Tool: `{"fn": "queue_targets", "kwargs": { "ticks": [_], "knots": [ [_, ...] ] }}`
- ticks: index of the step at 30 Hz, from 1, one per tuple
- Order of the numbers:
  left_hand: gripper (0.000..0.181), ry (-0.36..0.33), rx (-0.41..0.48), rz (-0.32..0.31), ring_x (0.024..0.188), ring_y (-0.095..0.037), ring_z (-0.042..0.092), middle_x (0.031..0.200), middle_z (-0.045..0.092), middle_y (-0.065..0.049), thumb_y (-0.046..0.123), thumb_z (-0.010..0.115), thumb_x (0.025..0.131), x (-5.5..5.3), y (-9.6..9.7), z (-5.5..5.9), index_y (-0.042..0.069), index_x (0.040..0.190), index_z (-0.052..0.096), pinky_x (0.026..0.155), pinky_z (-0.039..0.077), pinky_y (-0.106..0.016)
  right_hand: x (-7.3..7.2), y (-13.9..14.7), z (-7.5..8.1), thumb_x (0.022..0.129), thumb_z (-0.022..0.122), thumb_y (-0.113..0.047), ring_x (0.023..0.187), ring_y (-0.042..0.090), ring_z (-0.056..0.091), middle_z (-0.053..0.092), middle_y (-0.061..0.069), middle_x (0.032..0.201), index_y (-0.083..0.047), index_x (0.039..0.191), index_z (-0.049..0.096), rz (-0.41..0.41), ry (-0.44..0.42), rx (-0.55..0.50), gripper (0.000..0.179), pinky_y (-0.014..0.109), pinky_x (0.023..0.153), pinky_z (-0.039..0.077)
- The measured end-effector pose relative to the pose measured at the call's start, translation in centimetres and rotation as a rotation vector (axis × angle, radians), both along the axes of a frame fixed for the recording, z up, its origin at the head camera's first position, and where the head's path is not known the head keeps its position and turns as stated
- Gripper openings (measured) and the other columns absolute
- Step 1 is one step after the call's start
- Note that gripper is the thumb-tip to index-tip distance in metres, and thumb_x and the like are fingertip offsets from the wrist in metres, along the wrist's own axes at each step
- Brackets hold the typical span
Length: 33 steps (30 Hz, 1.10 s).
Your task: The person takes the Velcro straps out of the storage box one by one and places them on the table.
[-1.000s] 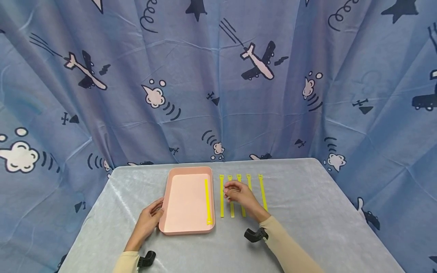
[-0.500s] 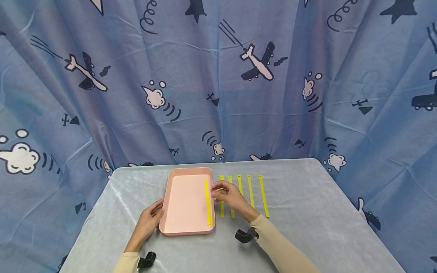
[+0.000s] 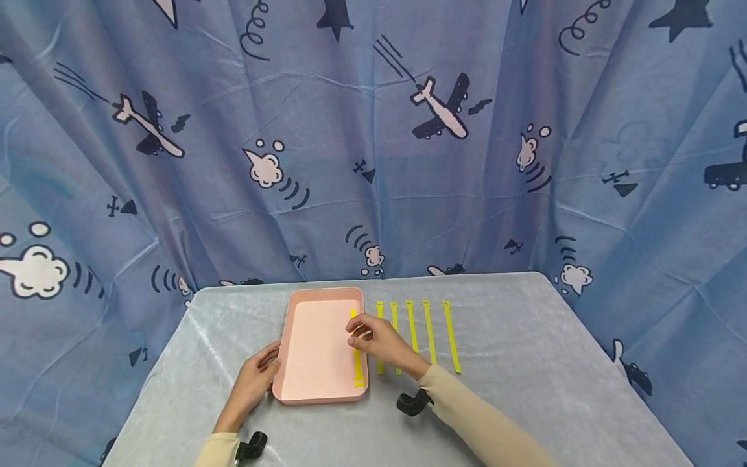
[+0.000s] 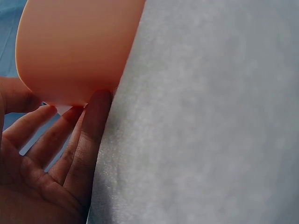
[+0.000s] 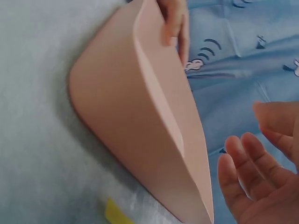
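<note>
A shallow pink tray (image 3: pixel 315 350) lies on the table, with one flat yellow strap (image 3: pixel 358 371) lengthwise along its right side. My left hand (image 3: pixel 248 384) holds the tray's left rim; in the left wrist view its fingers (image 4: pixel 86 135) press the outer wall. Over the tray's right edge hovers my right hand (image 3: pixel 382 340), fingers loosely bent and nothing between them, partly covering the strap inside. Right of the tray, several yellow straps (image 3: pixel 451 337) with wider heads stand in a row. The right wrist view shows the right hand (image 5: pixel 261 179) beside the tray wall (image 5: pixel 117 98).
A pale grey cloth covers the table (image 3: pixel 525 363), whose back edge meets a blue curtain (image 3: pixel 327 214) printed with planes and clouds. Each wrist carries a black device, such as the right one (image 3: pixel 413 402). The right forearm in its beige sleeve (image 3: pixel 467 415) reaches across the front right.
My right hand has moved left, from above the row of straps to above the tray's right edge, uncovering more of the row. The left hand stays at the tray.
</note>
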<state>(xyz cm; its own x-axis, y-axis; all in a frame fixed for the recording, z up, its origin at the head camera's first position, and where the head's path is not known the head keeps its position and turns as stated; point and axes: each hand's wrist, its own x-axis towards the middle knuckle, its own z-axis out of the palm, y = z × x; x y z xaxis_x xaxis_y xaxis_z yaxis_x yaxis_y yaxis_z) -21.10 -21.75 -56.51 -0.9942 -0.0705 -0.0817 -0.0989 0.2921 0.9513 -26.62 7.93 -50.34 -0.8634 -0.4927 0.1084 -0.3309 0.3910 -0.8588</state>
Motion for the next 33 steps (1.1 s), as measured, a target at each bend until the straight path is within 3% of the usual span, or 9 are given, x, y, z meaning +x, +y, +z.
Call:
{"fn": "queue_targets", "kwargs": {
  "ticks": [5,10,16,23,33],
  "knots": [
    [0.047,0.002,0.003,0.000,0.124,-0.033,0.057,0.144,0.052,-0.021,0.015,0.057,0.099,0.0,0.0,-0.1,0.009,0.146,0.048,0.073,0.055,-0.022,0.0,-0.5,0.1,0.093,0.069,-0.018,0.103,0.020,0.062,0.065,0.005,0.111,-0.009,0.113,0.065,0.036,0.085,0.149,0.023,0.035,0.092,0.052],
    [0.048,0.002,0.007,-0.003,0.124,-0.033,0.057,0.144,0.051,-0.022,0.015,0.056,0.100,0.1,0.0,-0.1,0.009,0.146,0.047,0.072,0.055,-0.023,-0.2,-0.9,0.2,0.092,0.069,-0.023,0.105,0.018,0.060,0.063,-0.007,0.109,-0.015,0.112,0.065,0.086,0.220,0.309,0.022,0.031,0.092,0.051],
    [0.047,0.000,0.015,-0.005,0.124,-0.033,0.057,0.144,0.052,-0.022,0.013,0.056,0.100,0.2,0.0,-0.1,0.007,0.146,0.047,0.073,0.055,-0.023,-0.6,-1.1,0.2,0.092,0.069,-0.024,0.107,0.011,0.057,0.062,-0.008,0.115,-0.019,0.116,0.065,0.160,0.320,0.470,0.025,0.029,0.097,0.049],
    [0.047,0.000,-0.008,0.001,0.123,-0.031,0.057,0.144,0.053,-0.020,0.016,0.056,0.099,0.0,-0.1,-0.1,0.009,0.145,0.048,0.075,0.055,-0.022,-1.6,-1.4,0.4,0.086,0.077,-0.025,0.110,0.013,0.055,0.060,-0.006,0.118,-0.023,0.119,0.065,0.239,0.554,0.646,0.035,0.032,0.091,0.046],
    [0.046,0.020,0.004,-0.012,0.124,-0.033,0.058,0.143,0.053,-0.022,0.014,0.056,0.100,0.0,0.0,-0.1,0.008,0.145,0.048,0.073,0.054,-0.022,-2.5,-2.1,0.4,0.080,0.083,-0.025,0.109,0.013,0.055,0.058,-0.007,0.119,-0.028,0.122,0.065,0.315,0.716,0.817,0.046,0.034,0.093,0.045]
  ]
}}
